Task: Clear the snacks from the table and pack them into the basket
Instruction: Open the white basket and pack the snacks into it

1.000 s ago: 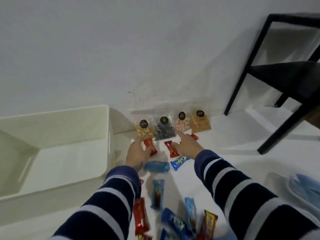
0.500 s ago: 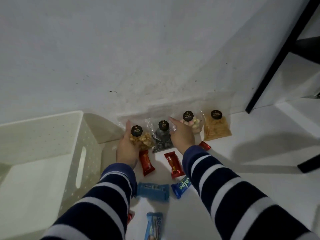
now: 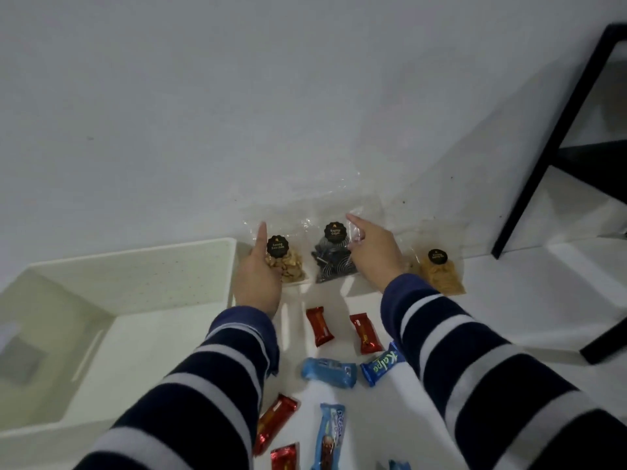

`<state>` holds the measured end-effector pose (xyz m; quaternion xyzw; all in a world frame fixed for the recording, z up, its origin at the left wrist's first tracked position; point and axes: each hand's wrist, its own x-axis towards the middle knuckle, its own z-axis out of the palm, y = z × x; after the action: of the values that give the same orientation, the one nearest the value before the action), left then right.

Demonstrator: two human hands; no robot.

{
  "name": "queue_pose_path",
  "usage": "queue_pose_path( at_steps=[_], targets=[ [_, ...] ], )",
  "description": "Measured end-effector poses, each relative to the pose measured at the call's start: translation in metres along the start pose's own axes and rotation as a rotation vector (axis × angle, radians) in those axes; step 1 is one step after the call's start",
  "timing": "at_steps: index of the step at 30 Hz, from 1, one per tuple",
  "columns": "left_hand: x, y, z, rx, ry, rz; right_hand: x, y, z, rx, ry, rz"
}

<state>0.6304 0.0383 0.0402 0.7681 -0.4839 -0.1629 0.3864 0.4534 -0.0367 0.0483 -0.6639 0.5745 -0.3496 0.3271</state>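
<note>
Both hands reach forward to the row of clear snack bags leaning against the wall. The left hand [image 3: 257, 279] lies on the left edge of the bag of pale nuts [image 3: 284, 262], fingers straight, thumb raised beside the bag's black label; it is touching, not yet closed round it. The right hand [image 3: 375, 254] is flat with fingers extended, its forefinger pointing past the right side of the bag of dark striped sweets [image 3: 331, 261]; it covers a third bag almost wholly. A bag of orange crisps [image 3: 439, 271] stands just right of that hand. The white basket [image 3: 142, 266] sits directly left of the left hand, so that hand is nearer for the transfer. The bags stand upright, long axis vertical. Wrapped bars lie nearer the person, between the sleeves.
</note>
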Motion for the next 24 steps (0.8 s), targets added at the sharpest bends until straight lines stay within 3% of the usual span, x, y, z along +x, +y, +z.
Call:
queue_pose_path(
  at_steps=[6, 11, 20, 24],
  targets=[
    [-0.008, 0.017, -0.070, -0.008, 0.108, 0.089, -0.023, -0.071, -0.022, -0.067, 0.061, -0.076],
    [-0.008, -0.009, -0.139, -0.098, 0.113, 0.079, -0.048, -0.125, 0.002, -0.138, 0.043, -0.122],
    [-0.011, -0.140, -0.231, -0.049, 0.007, -0.127, -0.103, -0.186, 0.134, -0.229, -0.089, -0.120],
    [-0.005, -0.195, -0.252, 0.022, -0.100, -0.227, -0.116, -0.185, 0.198, -0.147, -0.193, -0.011]
  ],
)
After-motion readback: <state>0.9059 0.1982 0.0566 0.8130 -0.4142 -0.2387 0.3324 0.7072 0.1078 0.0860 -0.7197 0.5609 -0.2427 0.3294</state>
